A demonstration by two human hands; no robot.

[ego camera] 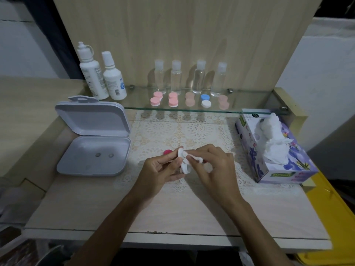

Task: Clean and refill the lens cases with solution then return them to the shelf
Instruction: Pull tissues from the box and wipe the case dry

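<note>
Wiping: right hand [209,166] pinches a tissue wad [194,157] into the upper well of a white lens case [184,162]
Case: held above the worktop [96,204], over the lace mat [192,131], gripped by the left hand [163,169]
Cap: one red cap [167,151] lies on the mat just behind the left hand
Shelf: glass shelf [249,110] carries five capped lens cases, four clear bottles, two solution bottles [103,77]
Sides: open grey box [94,143] left, tissue box [272,148] right
Stage: cleaning, I judge; refilling not begun
Risk: small case could slip from fingertips if pressed hard; tissue may shed lint into the well; loose cap could roll off
</note>
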